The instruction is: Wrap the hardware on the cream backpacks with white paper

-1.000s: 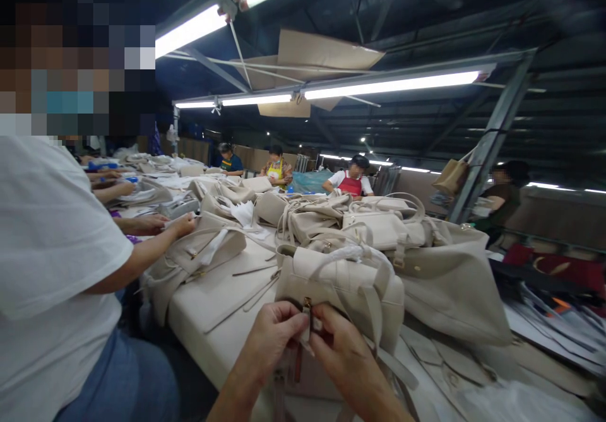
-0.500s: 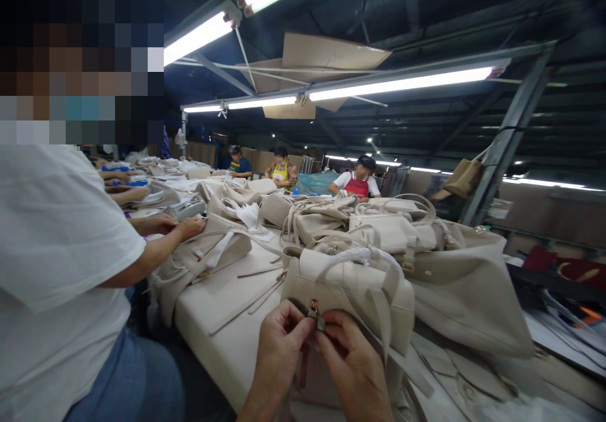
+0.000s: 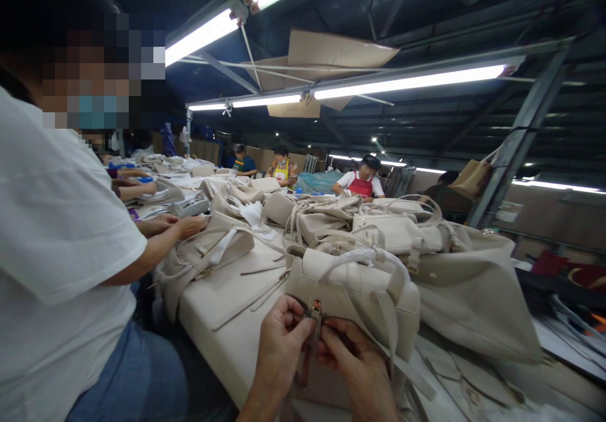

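Handbag (image 3: 374, 296), beige, stands near the bench (image 3: 203, 311) front, right before the person, flap side facing; its handles (image 3: 353, 257) are partly wrapped in white. Left hand (image 3: 284, 340): thumb and index fingers pinch the small strap tab (image 3: 316, 316) hanging under the gold-toned clasp (image 3: 317, 304). Right hand (image 3: 357, 352): fingers curled in at the tab's other side, very close; whether they grip it, can't tell. Bench edge slants from lower middle up toward the co-worker's bag (image 3: 222, 255) at left. Best open room is the bare strip between that bag and the handbag, crossed only by thin straps (image 3: 250, 299). Right side tight: large beige tote (image 3: 478, 302) sits just beside, bag heap (image 3: 326, 217) blocks the back. Co-worker's hands (image 3: 182, 226) are at the far end of their own bag, well apart. Handbag's lower front hidden behind both hands; base hard to make out. Reddish-brown strip (image 3: 305, 368) below the tab partly covered, exact attachment unclear. Both forearms cut off by bottom border. Flat beige pieces (image 3: 473, 371) lower right blurry, clear plastic (image 3: 544, 411) there cropped. Co-worker (image 3: 61, 220) cut off at left.
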